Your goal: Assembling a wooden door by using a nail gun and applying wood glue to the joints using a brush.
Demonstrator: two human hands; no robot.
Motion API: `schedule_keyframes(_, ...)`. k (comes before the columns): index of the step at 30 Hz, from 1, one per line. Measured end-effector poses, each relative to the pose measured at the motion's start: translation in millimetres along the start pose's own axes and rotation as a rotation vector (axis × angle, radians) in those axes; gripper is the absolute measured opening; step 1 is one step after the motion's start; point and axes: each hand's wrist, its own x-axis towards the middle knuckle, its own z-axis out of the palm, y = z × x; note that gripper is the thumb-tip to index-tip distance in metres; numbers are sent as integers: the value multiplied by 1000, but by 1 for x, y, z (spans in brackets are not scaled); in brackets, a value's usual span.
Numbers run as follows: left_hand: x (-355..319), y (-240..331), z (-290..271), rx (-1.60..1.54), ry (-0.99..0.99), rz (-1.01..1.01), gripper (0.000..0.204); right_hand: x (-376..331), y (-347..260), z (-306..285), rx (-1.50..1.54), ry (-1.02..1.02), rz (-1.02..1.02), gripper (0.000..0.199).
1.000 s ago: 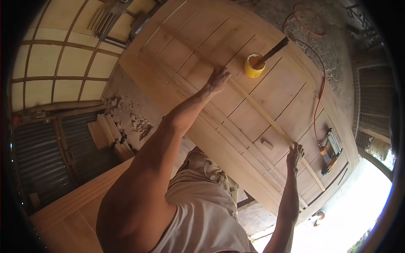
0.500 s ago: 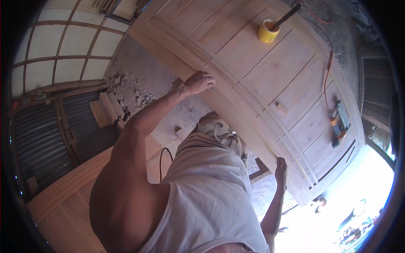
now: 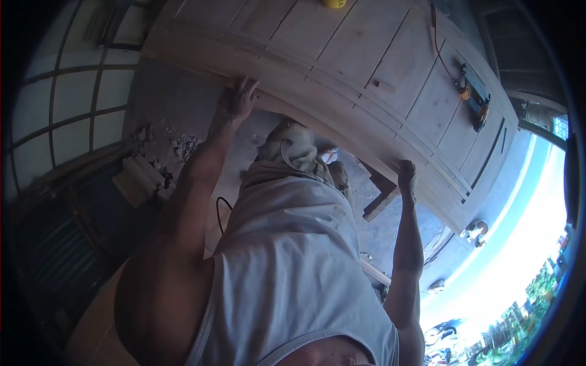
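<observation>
A large wooden panel (image 3: 342, 67), built of boards in a frame like a door, lies flat in front of me. My left hand (image 3: 243, 102) is at its near edge, with fingers stretched out over the wood. Further right along the same edge, my right hand (image 3: 407, 177) is closed; whatever its fingers hold is hidden. A small wood block (image 3: 383, 84) rests on the boards. Toward the panel's right end lies a power tool (image 3: 476, 100) with yellow and dark parts. At the top of the view only the bottom of a yellow container (image 3: 334, 3) shows.
A cord (image 3: 437, 46) runs from the tool to the far side. Beneath the near edge is a dark wooden piece (image 3: 381, 198). Rubble (image 3: 184, 146) and stacked wood offcuts (image 3: 139, 177) lie on the floor at left, near a gridded pale wall panel (image 3: 73, 94).
My left hand has shifted left along the panel's edge, and its curled fingers have straightened. My right hand stays closed at the edge. The view has shifted, pushing the yellow container nearly out of sight.
</observation>
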Motion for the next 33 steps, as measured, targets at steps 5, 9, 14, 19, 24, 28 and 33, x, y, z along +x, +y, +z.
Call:
schedule_keyframes(5, 30, -13, 8, -147, 127, 125, 41, -17, -33, 1, -292, 128, -80, 37)
schedule_keyframes(9, 50, -30, 15, -303, 71, 200, 32, -40, -81, 10, -293, 163, -41, 44)
schedule_keyframes(14, 73, -42, -6, -362, 250, 357, 49, -13, -177, 7, 12, -54, 269, 30)
schedule_keyframes(19, 164, -18, -56, -483, 290, 297, 60, 88, -349, -6, 79, -17, -370, 16)
schedule_keyframes(24, 305, 68, -93, -806, 358, 205, 103, 273, -535, -41, -392, 478, -912, 22)
schedule_keyframes(28, 389, 126, -107, -892, 329, 207, 115, 392, -615, -49, -1151, 431, -915, 24)
schedule_keyframes(33, 425, 140, -107, -1097, 349, 237, 106, 441, -638, -39, -1256, -198, -608, 24)
